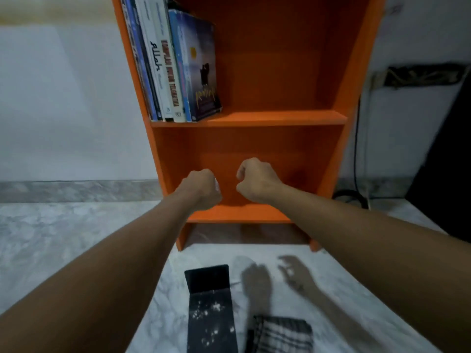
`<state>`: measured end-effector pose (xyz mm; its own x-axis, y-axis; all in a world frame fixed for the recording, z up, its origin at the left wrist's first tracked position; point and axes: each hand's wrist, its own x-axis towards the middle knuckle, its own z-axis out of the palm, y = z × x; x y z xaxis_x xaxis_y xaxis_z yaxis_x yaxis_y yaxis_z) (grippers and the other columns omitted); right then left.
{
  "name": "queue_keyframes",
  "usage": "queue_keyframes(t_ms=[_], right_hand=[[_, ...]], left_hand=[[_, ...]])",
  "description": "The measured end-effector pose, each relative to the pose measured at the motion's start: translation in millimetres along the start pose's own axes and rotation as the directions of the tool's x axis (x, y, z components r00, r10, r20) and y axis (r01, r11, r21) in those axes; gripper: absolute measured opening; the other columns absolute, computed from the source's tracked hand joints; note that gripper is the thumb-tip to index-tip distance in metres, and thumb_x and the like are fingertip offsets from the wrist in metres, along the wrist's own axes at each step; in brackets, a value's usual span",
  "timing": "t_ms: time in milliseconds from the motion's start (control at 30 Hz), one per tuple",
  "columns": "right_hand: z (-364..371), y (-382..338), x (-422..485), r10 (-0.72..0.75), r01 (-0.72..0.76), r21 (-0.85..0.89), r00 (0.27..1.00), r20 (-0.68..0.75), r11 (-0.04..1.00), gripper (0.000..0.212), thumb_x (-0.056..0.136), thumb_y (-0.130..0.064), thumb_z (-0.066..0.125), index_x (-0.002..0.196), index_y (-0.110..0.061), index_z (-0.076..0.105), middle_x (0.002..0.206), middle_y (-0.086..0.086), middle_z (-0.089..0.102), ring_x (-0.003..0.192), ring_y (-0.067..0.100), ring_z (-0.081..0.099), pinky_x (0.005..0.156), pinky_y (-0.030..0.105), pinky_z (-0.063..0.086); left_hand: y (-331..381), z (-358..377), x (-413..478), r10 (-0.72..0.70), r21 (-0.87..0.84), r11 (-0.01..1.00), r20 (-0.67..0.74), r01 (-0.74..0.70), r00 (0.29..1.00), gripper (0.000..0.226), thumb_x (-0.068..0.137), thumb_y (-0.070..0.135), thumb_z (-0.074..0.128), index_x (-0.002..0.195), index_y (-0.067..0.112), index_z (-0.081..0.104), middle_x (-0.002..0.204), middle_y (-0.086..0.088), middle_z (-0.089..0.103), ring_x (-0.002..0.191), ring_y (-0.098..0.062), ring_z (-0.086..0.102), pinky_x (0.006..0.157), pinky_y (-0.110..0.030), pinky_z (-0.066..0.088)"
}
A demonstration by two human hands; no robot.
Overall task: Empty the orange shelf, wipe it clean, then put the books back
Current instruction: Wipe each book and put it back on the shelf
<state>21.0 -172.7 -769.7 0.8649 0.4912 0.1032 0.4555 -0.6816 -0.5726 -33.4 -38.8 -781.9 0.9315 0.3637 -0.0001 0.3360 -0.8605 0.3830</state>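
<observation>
Left hand [201, 187], mid-frame, is balled into a fist; a pale sliver shows at its knuckles, and I cannot tell whether it holds anything. Right hand [254, 182] beside it is curled on nothing visible. Both hover before the orange shelf [267, 118]'s lower compartment. Books [175, 62] stand in the upper compartment, upper left of the frame. At bottom centre, a black folder [210, 309] and a checked cloth [283, 335] lie on the floor.
</observation>
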Motion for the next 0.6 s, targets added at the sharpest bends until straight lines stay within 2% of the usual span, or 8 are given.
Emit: queue_keyframes(t_ms=[133, 200, 233, 300, 367, 433, 533, 600], right_hand=[[10.3, 41.2, -35.1, 0.056, -0.049, -0.146, 0.997, 0.047, 0.988, 0.020, 0.086, -0.004, 0.058, 0.105, -0.003, 0.063, 0.106, 0.018, 0.064, 0.097, 0.038, 0.061, 0.083, 0.046, 0.053], [11.0, 58.7, -47.9, 0.071, -0.040, -0.222, 0.988, 0.136, 0.974, 0.014, 0.087, -0.004, 0.058, 0.101, -0.001, 0.059, 0.088, 0.014, 0.058, 0.077, 0.033, 0.056, 0.067, 0.045, 0.050], [11.3, 65.6, -52.0, 0.087, -0.034, -0.264, 0.978, 0.191, 0.964, 0.008, 0.086, -0.004, 0.058, 0.093, -0.003, 0.055, 0.076, 0.011, 0.051, 0.065, 0.029, 0.048, 0.057, 0.041, 0.042], [16.1, 77.2, -54.4, 0.120, -0.019, -0.344, 0.953, 0.277, 0.939, 0.018, 0.082, -0.004, 0.060, 0.075, -0.009, 0.044, 0.065, 0.008, 0.039, 0.056, 0.023, 0.036, 0.053, 0.036, 0.029], [24.8, 83.6, -53.3, 0.134, 0.019, -0.405, 0.929, 0.345, 0.914, 0.033, 0.081, -0.007, 0.067, 0.065, -0.012, 0.038, 0.062, 0.006, 0.039, 0.053, 0.022, 0.036, 0.051, 0.031, 0.028], [44.2, 94.0, -53.7, 0.158, 0.025, -0.394, 0.891, 0.426, 0.919, 0.036, 0.082, -0.012, 0.073, 0.066, -0.016, 0.042, 0.067, 0.003, 0.047, 0.057, 0.017, 0.044, 0.049, 0.027, 0.034], [88.8, 115.4, -61.7, 0.168, 0.070, -0.416, 0.845, 0.507, 0.907, 0.035, 0.081, -0.016, 0.075, 0.067, -0.014, 0.043, 0.079, 0.002, 0.052, 0.065, 0.015, 0.049, 0.054, 0.025, 0.039], [122.9, 131.6, -75.3, 0.194, 0.084, -0.418, 0.793, 0.578, 0.904, 0.032, 0.080, -0.019, 0.077, 0.078, -0.008, 0.047, 0.088, 0.004, 0.051, 0.073, 0.018, 0.049, 0.061, 0.026, 0.040]], left_hand=[[14.8, 38.4, -14.5, 0.086, 0.112, 0.989, 0.088, -0.096, 0.992, 0.018, 0.086, 0.016, 0.070, 0.101, 0.007, 0.072, 0.100, -0.013, 0.071, 0.092, -0.030, 0.067, 0.080, -0.040, 0.057], [22.3, 50.9, -21.3, 0.114, 0.142, 0.981, 0.138, -0.134, 0.984, 0.027, 0.083, 0.021, 0.075, 0.105, 0.006, 0.070, 0.102, -0.014, 0.070, 0.091, -0.033, 0.067, 0.081, -0.041, 0.058], [25.2, 56.1, -23.6, 0.120, 0.146, 0.978, 0.174, -0.146, 0.977, 0.030, 0.084, 0.021, 0.075, 0.109, 0.006, 0.068, 0.103, -0.015, 0.069, 0.091, -0.034, 0.066, 0.082, -0.042, 0.058], [27.9, 69.5, -25.3, 0.102, 0.149, 0.979, 0.224, -0.138, 0.969, 0.028, 0.088, 0.017, 0.069, 0.114, 0.006, 0.062, 0.103, -0.015, 0.066, 0.091, -0.033, 0.065, 0.082, -0.042, 0.057], [26.5, 88.4, -24.6, 0.077, 0.167, 0.979, 0.251, -0.121, 0.965, 0.029, 0.089, 0.018, 0.067, 0.115, 0.005, 0.061, 0.102, -0.012, 0.064, 0.093, -0.032, 0.063, 0.080, -0.041, 0.055], [21.7, 112.4, -24.1, 0.054, 0.182, 0.977, 0.295, -0.112, 0.954, 0.039, 0.086, 0.025, 0.074, 0.116, 0.004, 0.060, 0.103, -0.011, 0.063, 0.097, -0.031, 0.063, 0.085, -0.041, 0.054], [4.2, 149.6, -24.0, -0.001, 0.199, 0.978, 0.285, -0.058, 0.958, 0.029, 0.081, 0.025, 0.079, 0.093, 0.005, 0.061, 0.096, -0.012, 0.062, 0.088, -0.029, 0.059, 0.090, -0.049, 0.053], [-11.3, 170.6, -25.4, -0.054, 0.249, 0.968, 0.300, -0.023, 0.953, 0.026, 0.081, 0.023, 0.078, 0.079, 0.008, 0.056, 0.102, -0.015, 0.063, 0.093, -0.030, 0.056, 0.099, -0.057, 0.047]])
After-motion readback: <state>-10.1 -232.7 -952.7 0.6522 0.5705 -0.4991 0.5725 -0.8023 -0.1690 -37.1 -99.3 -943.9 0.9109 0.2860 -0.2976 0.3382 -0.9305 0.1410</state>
